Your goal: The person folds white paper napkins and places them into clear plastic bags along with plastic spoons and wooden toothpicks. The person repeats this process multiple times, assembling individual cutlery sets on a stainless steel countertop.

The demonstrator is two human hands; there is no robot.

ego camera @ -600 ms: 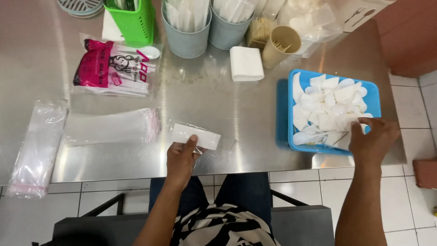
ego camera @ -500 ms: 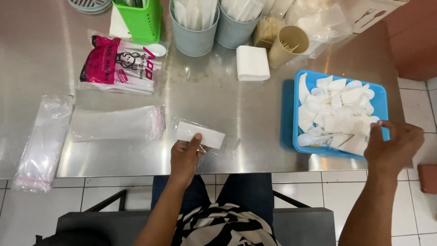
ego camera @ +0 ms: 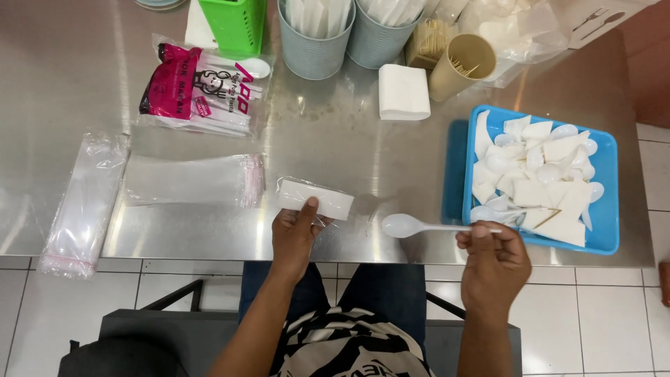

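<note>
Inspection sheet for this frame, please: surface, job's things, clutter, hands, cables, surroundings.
Surface: steel table, glossy.
Job's things: white plastic spoon; small folded napkin in clear sleeve; blue tray of napkins and spoons.
Clutter: clear bag stacks; pink spoon packet; two grey buckets; green holder; napkin block; toothpick cup.
Hands: left hand holds the sleeve; right hand pinches the spoon handle.
Cables: nothing seen.
Surroundings: white tiled floor.

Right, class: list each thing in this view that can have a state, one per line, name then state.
left hand: gripping the napkin in a clear sleeve
right hand: pinching the white plastic spoon, level, bowl towards the napkin
blue tray: filled with spoons and napkins
tan cup: upright, toothpicks inside
pink spoon packet: lying flat
</note>
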